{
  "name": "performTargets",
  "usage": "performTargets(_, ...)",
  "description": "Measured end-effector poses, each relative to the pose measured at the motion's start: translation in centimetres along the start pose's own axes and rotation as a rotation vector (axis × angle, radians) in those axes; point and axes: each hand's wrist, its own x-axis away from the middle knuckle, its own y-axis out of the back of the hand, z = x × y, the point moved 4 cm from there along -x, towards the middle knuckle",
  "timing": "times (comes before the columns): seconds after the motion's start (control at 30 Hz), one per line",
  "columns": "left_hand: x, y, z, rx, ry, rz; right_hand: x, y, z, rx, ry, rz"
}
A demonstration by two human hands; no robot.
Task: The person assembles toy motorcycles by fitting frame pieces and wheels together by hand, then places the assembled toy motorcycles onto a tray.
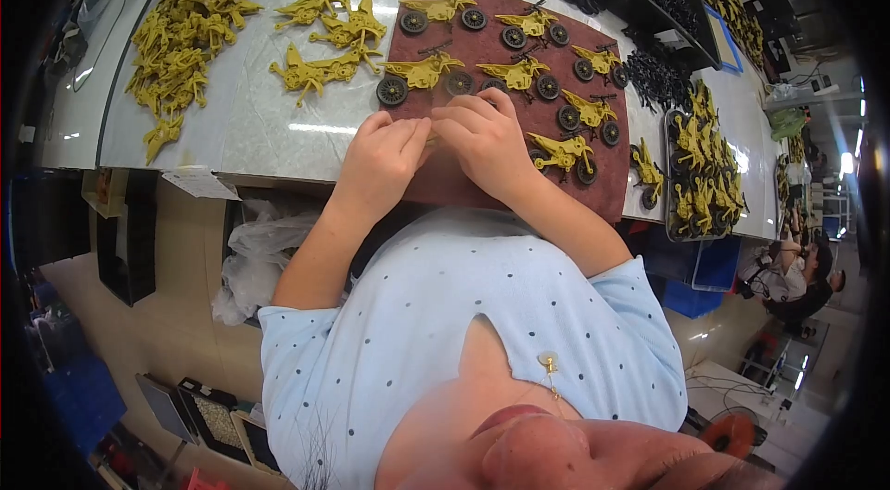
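Head view: a maroon mat (593, 193) lay on a pale table (250, 133).
Left hand (380, 161): was at the mat's near left edge, fingers curled inward.
Right hand (487, 142): was just beside it, fingers bent likewise; I could not tell what either gripped.
Yellow piece (433, 140): showed as a sliver between the hands.
Toy motorcycles (425, 73): spread across the mat.
Yellow frames (185, 40): lay heaped far left.

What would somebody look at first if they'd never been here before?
Probably the big heap of yellow parts, spread over the left of the table. Next come the yellow toy motorbikes with black wheels on the dark-red cloth. The left hand and right hand are close together over its near left part.
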Motion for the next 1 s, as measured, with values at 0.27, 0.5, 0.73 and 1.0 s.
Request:
performTargets(0.27,-0.7,0.6,1.1,0.084,-0.036,-0.023,-0.4,0.6,-0.6,-0.063,-0.037,0.057)
performTargets(0.5,0.0,2.0,-0.8,0.369,0.146,-0.074,2.7,0.9,-1.7,-1.069,-0.567,0.163)
performTargets(0.73,0.2,2.0,-2.3,0.614,0.179,-0.237,3.0,3.0,0.0,-0.818,-0.319,0.007)
performTargets(1.0,0.0,2.8,-3.4,0.619,-0.011,-0.295,2.7,4.3,1.4,-0.727,-0.168,-0.132)
